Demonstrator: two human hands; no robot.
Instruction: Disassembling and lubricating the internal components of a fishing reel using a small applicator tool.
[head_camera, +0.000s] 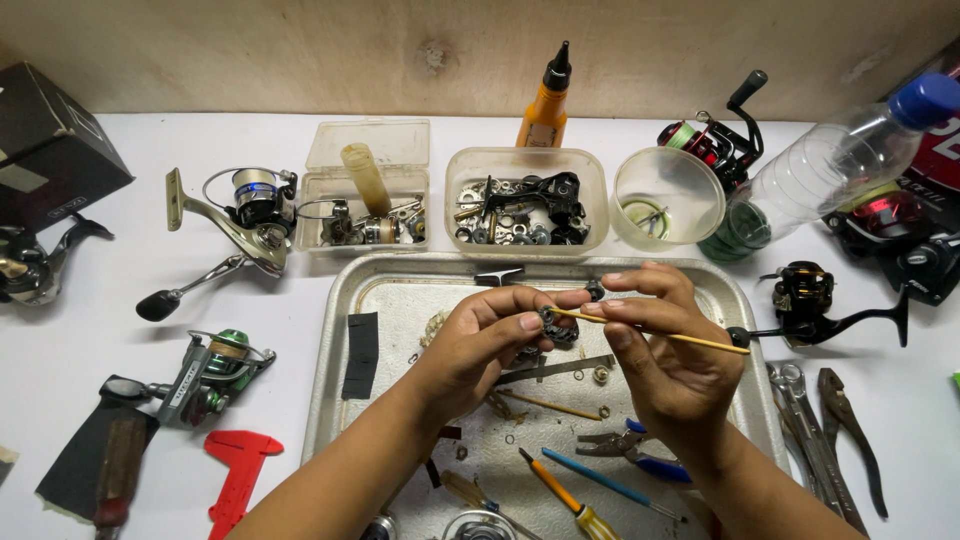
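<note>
Over a metal tray (385, 290), my left hand (478, 342) pinches a small dark reel part (556, 322) between thumb and fingers. My right hand (668, 350) holds a thin yellow stick (690, 339) and its tip touches that part. Loose washers, a metal strip, small pliers with blue handles (640, 455) and screwdrivers (560, 490) lie in the tray under my hands.
Spinning reels lie at left (240, 215), lower left (205, 375) and right (810, 300). Behind the tray stand two plastic boxes of parts (525, 195), a clear cup (668, 195), an orange oil bottle (545, 105) and a plastic bottle (830, 165). Wrenches and pliers (830, 420) lie right; a red caliper (238, 470) lies left.
</note>
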